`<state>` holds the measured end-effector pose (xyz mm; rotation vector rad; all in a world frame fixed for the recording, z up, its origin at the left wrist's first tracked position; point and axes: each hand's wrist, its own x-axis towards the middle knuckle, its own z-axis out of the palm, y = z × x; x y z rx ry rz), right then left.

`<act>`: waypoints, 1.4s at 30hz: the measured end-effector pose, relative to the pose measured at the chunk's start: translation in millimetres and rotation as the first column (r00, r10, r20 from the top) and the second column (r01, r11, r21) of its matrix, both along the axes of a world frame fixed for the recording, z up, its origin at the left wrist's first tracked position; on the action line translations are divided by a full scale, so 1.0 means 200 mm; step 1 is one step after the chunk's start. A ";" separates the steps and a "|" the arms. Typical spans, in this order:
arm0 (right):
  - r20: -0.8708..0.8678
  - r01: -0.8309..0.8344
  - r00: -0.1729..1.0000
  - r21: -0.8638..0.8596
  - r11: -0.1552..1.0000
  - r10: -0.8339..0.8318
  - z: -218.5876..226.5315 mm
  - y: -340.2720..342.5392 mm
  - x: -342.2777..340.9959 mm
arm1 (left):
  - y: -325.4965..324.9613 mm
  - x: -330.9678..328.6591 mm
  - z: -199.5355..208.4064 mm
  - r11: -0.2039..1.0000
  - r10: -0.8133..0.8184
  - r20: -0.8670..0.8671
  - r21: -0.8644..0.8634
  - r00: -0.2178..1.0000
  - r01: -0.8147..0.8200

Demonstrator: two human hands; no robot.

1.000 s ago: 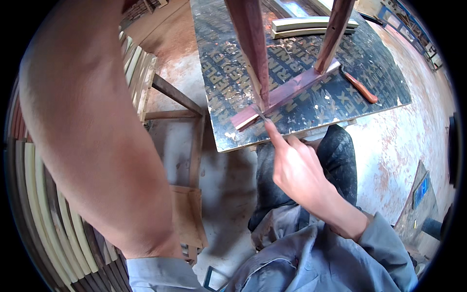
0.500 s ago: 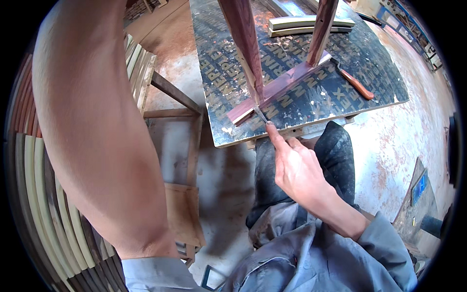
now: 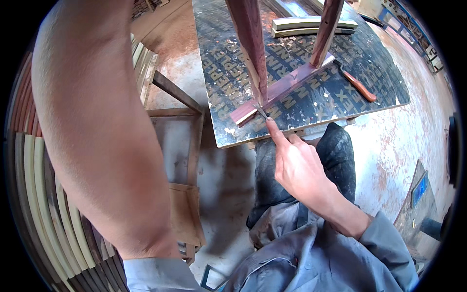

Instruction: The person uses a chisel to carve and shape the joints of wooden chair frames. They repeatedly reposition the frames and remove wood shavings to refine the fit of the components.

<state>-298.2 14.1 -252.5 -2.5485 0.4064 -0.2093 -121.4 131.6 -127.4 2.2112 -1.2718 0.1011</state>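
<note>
My right hand (image 3: 302,168) is closed around a slim chisel (image 3: 261,111), its index finger stretched along the metal blade. The handle is hidden in my palm. The blade's tip touches or nearly touches a reddish-purple wooden rail (image 3: 287,87), near the foot of an upright wooden leg (image 3: 250,53). A second upright leg (image 3: 327,34) rises from the rail's far end. My left forearm (image 3: 99,131) runs up past the top edge, so my left hand is out of sight.
The rail lies on a dark printed worktable (image 3: 219,63) strewn with shavings. A tool with a reddish-brown handle (image 3: 360,87) rests to the right. Curved pale slats (image 3: 311,24) lie farther back. A wooden frame (image 3: 192,146) and stacked wooden strips (image 3: 39,194) are at left.
The view has shifted slightly, so the worktable sits a little lower and farther right. The chisel tilts a bit more to the left at the leg's foot. My right hand keeps its grip.
</note>
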 end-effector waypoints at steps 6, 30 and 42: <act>0.016 -0.010 1.000 0.047 0.999 0.009 0.01 -0.02 0.04 | -0.01 0.01 -0.01 1.000 -0.001 -0.001 -0.007 1.000 0.001; 0.397 0.300 0.901 -0.275 0.914 -0.176 0.03 -0.79 -0.34 | -0.48 0.23 0.42 0.988 -0.116 -0.032 0.099 0.993 0.119; 0.420 0.396 0.886 -0.465 0.792 -0.197 -0.10 -1.42 -0.17 | -0.52 0.05 0.73 0.935 0.161 0.081 0.306 0.984 -0.178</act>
